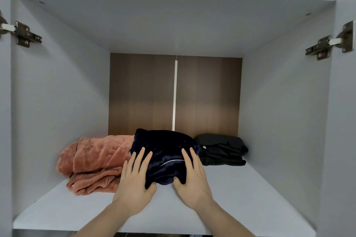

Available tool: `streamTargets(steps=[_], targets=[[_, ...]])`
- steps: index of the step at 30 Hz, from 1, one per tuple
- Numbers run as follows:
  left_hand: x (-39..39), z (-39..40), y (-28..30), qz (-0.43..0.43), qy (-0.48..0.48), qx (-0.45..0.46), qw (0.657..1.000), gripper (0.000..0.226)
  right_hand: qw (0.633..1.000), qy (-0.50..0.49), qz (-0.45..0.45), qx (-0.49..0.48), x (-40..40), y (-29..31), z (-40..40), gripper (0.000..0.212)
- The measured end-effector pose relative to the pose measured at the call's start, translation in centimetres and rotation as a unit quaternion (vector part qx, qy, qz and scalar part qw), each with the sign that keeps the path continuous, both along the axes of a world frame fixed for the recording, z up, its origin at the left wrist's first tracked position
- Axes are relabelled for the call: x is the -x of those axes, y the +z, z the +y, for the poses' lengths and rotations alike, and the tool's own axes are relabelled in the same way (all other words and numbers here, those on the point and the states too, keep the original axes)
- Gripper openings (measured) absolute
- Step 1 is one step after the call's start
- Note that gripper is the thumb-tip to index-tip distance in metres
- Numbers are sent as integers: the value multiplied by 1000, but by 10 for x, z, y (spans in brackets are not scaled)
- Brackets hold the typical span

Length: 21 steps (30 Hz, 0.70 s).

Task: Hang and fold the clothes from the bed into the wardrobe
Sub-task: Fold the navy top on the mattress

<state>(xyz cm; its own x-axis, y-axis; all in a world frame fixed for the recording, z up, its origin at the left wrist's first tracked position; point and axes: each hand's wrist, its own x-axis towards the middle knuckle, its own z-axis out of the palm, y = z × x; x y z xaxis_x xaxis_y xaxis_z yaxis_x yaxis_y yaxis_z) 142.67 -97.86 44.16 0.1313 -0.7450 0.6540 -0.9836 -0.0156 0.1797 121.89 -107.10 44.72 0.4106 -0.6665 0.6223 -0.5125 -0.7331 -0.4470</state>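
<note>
Two hands are resting on a dark bundle (pixel 165 152) of folded cloth that is sitting on the shelf (pixel 240 194) inside the wardrobe (pixel 57 86). The left hand (pixel 134 181) is lying on the left side of the bundle, with its fingers (pixel 141 157) straight and a little spread, pointing to the back wall. Its thumb is tucking in at the front bottom edge of the bundle. The right hand (pixel 192 177) is lying on the right side, with its fingers (pixel 189 157) straight too and close together, and its thumb is pressing into the front of the cloth. The bundle is sitting between the two palms, and a thin white line on it is showing just left of the right fingers. An orange blanket (pixel 90 161) is lying folded just left of the left fingers, touching the bundle. A black pile (pixel 221 150) of folded clothes is lying just right of the right fingers, farther back, near the brown back panel (pixel 144 92). A white strip (pixel 175 94) is running up that panel, past the fingertips. Metal hinges (pixel 25 33) are sitting on the side walls, high above both hands.
</note>
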Motion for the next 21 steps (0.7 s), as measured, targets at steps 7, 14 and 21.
streamTargets(steps=[7,14,21], targets=[[-1,-2,2,8,-4,9,1000,78,1000,3,-1,-18,0,-2,-5,84],[4,7,4,15,21,0,1000,78,1000,5,6,-13,4,1,3,81],[8,25,-2,55,84,-61,993,96,997,55,44,21,14,-2,20,70]])
